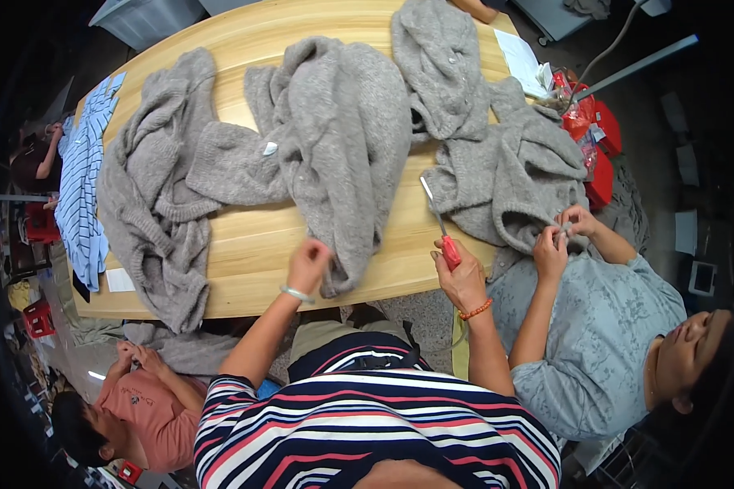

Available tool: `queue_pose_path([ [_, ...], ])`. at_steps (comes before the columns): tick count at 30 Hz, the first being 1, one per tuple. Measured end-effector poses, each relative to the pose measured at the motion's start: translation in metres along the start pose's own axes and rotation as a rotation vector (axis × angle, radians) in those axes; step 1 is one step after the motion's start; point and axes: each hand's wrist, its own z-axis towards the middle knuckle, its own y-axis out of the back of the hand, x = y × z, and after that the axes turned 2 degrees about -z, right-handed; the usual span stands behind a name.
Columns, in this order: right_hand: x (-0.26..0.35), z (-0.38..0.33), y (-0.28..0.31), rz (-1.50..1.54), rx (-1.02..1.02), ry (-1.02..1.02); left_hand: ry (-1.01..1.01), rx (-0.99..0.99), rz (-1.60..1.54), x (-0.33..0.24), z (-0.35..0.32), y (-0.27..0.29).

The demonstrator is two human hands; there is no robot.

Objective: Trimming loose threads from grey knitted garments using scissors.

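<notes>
A grey knitted sweater (342,138) lies heaped on the wooden table in front of me, one sleeve hanging toward the near edge. Beside that sleeve's end is my left hand (308,265), slightly blurred, its fingers curled together; whatever they may pinch is too small to make out. My right hand (463,281) is wrapped round a red-handled tool (450,253) at the table's near edge. The tool's slim metal shaft and pale tip point away from me, reaching toward a cuff of another grey sweater (465,175) on the right.
More grey sweaters (159,155) spread across the table (245,281), with striped blue cloth (86,179) at the left end. At my right, a co-worker's hands (563,232) handle a grey garment; another person (151,407) sits at lower left. Red containers (599,175) stand beyond the right edge.
</notes>
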Motion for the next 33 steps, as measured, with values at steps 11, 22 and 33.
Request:
queue_pose_path([
  [11, 0.006, -0.012, -0.010, 0.001, 0.061, 0.080, 0.239, -0.075, -0.845, -0.009, 0.112, 0.011],
  [22, -0.011, -0.021, -0.004, -0.020, 0.044, 0.036, -0.681, -0.480, -0.476, -0.273, 0.084, 0.082],
  [33, -0.027, -0.032, 0.013, -0.003, 0.004, -0.019, -0.306, 0.317, 0.792, -0.084, 0.033, -0.019],
])
